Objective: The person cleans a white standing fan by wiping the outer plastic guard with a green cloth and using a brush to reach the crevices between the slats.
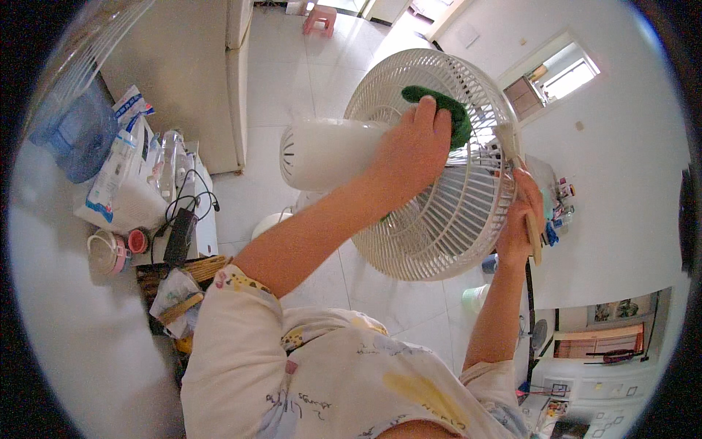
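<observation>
A white electric fan (pixel 329 153) fills the middle, its motor housing pointing left and its round wire guard (pixel 466 219) to the right. My left hand (pixel 414 145) reaches over the housing and presses a green cloth or scouring pad (pixel 460 115) against the back of the guard; its thumb is hidden. At the guard's right rim, my right hand (pixel 518 219) is closed around a flat brush with a wooden handle (pixel 533 238). The pale bristles (pixel 507 140) point up beside the rim. Whether this hand also grips the guard is unclear.
At left, a blue water jug (pixel 88 137), packets, clear bottles and a black power adapter (pixel 181 236) crowd a white surface. A tall pale cabinet or refrigerator (pixel 181 71) stands behind. A pink stool (pixel 320 21) is on the tiled floor. Small bottles (pixel 565 211) lie beyond my right hand.
</observation>
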A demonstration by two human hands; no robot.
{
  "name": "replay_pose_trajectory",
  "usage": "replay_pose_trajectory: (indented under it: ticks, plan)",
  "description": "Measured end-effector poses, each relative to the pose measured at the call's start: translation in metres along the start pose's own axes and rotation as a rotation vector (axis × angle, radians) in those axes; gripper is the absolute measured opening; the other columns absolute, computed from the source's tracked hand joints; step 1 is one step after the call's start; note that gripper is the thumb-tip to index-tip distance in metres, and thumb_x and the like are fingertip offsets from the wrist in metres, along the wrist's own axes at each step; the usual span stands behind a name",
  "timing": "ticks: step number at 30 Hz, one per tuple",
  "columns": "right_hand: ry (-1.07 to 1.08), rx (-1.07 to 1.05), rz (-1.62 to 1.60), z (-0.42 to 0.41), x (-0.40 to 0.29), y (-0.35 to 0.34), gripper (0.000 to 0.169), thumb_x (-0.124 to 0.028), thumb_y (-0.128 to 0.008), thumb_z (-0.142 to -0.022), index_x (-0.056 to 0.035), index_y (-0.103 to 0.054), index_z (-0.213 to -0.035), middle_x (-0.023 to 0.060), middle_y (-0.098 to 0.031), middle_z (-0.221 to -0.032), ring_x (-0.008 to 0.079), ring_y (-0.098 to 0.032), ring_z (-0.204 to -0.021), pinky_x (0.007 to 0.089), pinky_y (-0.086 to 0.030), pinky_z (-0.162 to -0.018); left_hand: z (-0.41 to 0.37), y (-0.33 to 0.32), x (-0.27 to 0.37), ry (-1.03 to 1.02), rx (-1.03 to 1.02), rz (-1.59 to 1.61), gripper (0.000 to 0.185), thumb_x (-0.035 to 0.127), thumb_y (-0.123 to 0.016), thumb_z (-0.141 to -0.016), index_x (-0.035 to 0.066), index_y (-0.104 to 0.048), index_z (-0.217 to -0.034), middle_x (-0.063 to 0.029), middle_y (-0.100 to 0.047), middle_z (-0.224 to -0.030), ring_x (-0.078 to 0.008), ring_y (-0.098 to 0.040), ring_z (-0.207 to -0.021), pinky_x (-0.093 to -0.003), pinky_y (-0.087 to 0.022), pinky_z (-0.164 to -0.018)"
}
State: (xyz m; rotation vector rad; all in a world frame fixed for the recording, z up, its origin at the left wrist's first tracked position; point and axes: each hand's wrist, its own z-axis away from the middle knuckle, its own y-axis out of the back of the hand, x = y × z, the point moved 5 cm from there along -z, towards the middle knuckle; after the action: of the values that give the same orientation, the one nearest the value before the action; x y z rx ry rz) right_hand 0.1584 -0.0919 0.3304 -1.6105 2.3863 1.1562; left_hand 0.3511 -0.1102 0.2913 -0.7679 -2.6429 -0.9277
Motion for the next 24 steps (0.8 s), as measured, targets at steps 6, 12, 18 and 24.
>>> replay_pose_trajectory:
  ticks: [6,12,18,24]
  plan:
    - [0.074,0.003,0.029,-0.001,-0.002,-0.002,0.048,-0.044,-0.043,-0.093,-0.0028,-0.054,-0.115,0.0199,-0.055,-0.12,0.0358,-0.049,-0.114,0.0454,-0.034,-0.101,-0.054,-0.023,-0.084,0.07,-0.319,-0.229,0.024,0.01,-0.05,-0.083,-0.008,-0.053,-0.099,-0.0219,-0.06,-0.092,-0.0351,-0.063,-0.079,-0.042,-0.054,-0.068]
    - [0.049,0.021,0.049,0.003,0.003,0.001,0.034,-0.042,-0.047,-0.092,-0.0133,-0.06,-0.104,0.0227,-0.053,-0.122,0.0393,-0.041,-0.123,0.05,-0.028,-0.103,-0.092,-0.036,-0.173,0.192,-0.427,-0.135,0.023,0.016,-0.052,-0.085,-0.004,-0.057,-0.095,-0.021,-0.064,-0.087,-0.0338,-0.064,-0.08,-0.0425,-0.052,-0.072]
    - [0.047,0.07,-0.091,0.009,0.0,0.0,0.036,-0.043,-0.046,-0.091,-0.0112,-0.059,-0.103,0.0231,-0.053,-0.122,0.0422,-0.041,-0.122,0.0576,-0.023,-0.104,-0.096,0.001,-0.093,-0.389,0.146,0.585,0.041,0.021,-0.055,-0.086,0.007,-0.05,-0.124,-0.0166,-0.049,-0.125,-0.0321,-0.048,-0.113,-0.0398,-0.035,-0.1]
    - [0.178,-0.011,0.041,0.017,0.006,0.012,0.038,-0.039,-0.038,-0.096,-0.014,-0.047,-0.123,0.0281,-0.043,-0.129,0.0432,-0.055,-0.103,0.0535,-0.043,-0.091,-0.073,-0.034,-0.101,-0.523,-0.117,0.388,0.048,0.013,-0.063,-0.08,0.013,-0.05,-0.126,-0.0093,-0.039,-0.136,-0.0303,-0.038,-0.12,-0.0396,-0.03,-0.104]
